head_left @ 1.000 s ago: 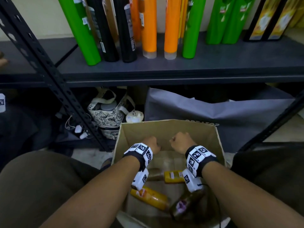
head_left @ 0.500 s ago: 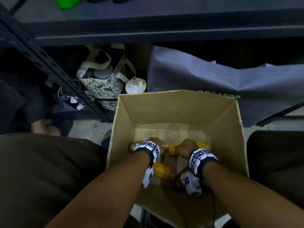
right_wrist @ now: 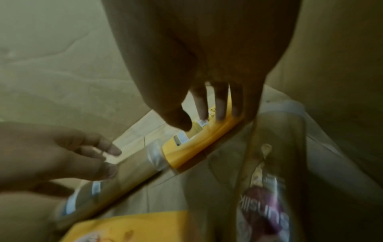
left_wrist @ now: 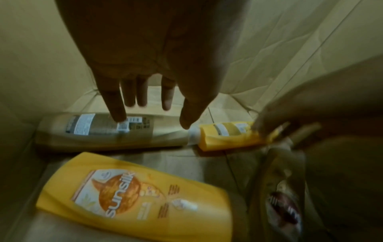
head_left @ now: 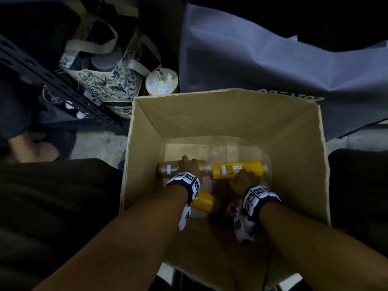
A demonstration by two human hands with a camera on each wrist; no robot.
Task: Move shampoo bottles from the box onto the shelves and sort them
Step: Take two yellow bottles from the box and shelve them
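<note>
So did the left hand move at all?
Yes. The left hand went down into the box, from up near its far wall to the tan bottle on the bottom.

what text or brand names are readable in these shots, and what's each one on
"sunsilk": front label of the near yellow bottle, lying in the cardboard box.
"SUNSI…", blurred and partly cut off: purple label of the dark bottle.
Mirrored or upside-down white print on the grey bag: not readable.
Back labels and barcode stickers on the tan bottle and the far yellow bottle: too small and blurred.
Square code markers on both wristbands: patterns, no words.
</note>
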